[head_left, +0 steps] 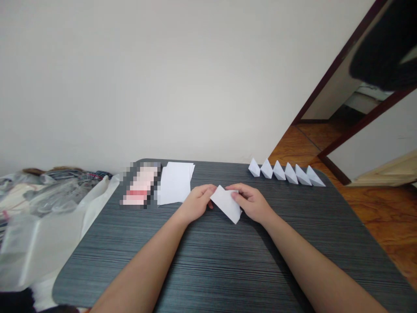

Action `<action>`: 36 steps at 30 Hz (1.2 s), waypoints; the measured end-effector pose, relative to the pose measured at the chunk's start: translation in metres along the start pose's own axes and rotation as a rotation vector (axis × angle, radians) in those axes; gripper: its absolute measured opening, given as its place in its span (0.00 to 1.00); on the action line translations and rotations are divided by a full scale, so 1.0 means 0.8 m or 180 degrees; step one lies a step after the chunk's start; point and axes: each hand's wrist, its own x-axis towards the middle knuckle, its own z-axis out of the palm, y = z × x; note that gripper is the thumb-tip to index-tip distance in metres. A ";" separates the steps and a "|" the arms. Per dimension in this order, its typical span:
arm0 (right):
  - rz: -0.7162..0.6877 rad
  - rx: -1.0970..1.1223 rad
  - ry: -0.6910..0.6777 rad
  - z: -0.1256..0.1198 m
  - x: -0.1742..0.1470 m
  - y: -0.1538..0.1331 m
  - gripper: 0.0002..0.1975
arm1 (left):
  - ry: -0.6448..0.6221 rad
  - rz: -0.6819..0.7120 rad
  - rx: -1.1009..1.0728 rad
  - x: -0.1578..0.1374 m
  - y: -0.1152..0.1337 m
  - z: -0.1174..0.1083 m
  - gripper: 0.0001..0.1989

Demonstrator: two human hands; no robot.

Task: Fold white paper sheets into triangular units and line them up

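A folded piece of white paper [227,204] is held between my two hands, tilted, above the middle of the dark table. My left hand [199,202] is closed at its upper left corner, the thumb near the edge. On the right side, my right hand [250,201] pinches the paper with thumb and fingers. Some fingertips of both hands are hidden behind the paper. Several folded white paper shapes with pointed tops [279,170] stand in a row at the table's back right. A stack of white paper sheets [176,182] lies left of my left hand.
The dark wood-grain table [208,265] stands against a pale wall [195,78]. At its back left lies a pixelated flat object [140,184]. Clear plastic bags with clothes [55,208] are piled on the left. A doorway and wooden floor [384,217] are at the right.
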 end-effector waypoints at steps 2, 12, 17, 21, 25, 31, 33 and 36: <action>0.0050 -0.0050 -0.0068 0.000 0.000 -0.001 0.13 | 0.0015 -0.0010 -0.0152 0.000 0.000 -0.002 0.23; 0.0248 0.0630 0.0014 0.004 0.001 -0.001 0.16 | 0.0113 -0.0113 -0.0198 0.004 -0.010 0.002 0.13; 0.0361 0.0331 0.0075 0.002 0.002 0.006 0.12 | 0.0249 -0.0119 -0.0526 0.006 -0.014 0.001 0.12; 0.0338 0.0225 0.0123 0.001 0.002 0.010 0.10 | 0.0194 -0.0144 -0.0605 0.005 -0.014 0.002 0.12; 0.0359 0.0186 0.0126 0.001 0.002 0.010 0.10 | 0.0146 -0.0162 -0.0462 0.004 -0.011 0.002 0.13; 0.0410 0.0243 0.0346 0.004 0.005 0.009 0.11 | 0.0158 -0.0198 -0.0397 0.005 -0.012 0.001 0.14; 0.0407 0.0276 0.0368 0.004 0.005 0.008 0.11 | 0.0146 -0.0201 -0.0365 0.005 -0.011 0.001 0.13; 0.0401 0.0244 0.0288 0.002 0.003 0.006 0.10 | 0.0078 -0.0241 -0.0286 0.004 -0.007 0.001 0.13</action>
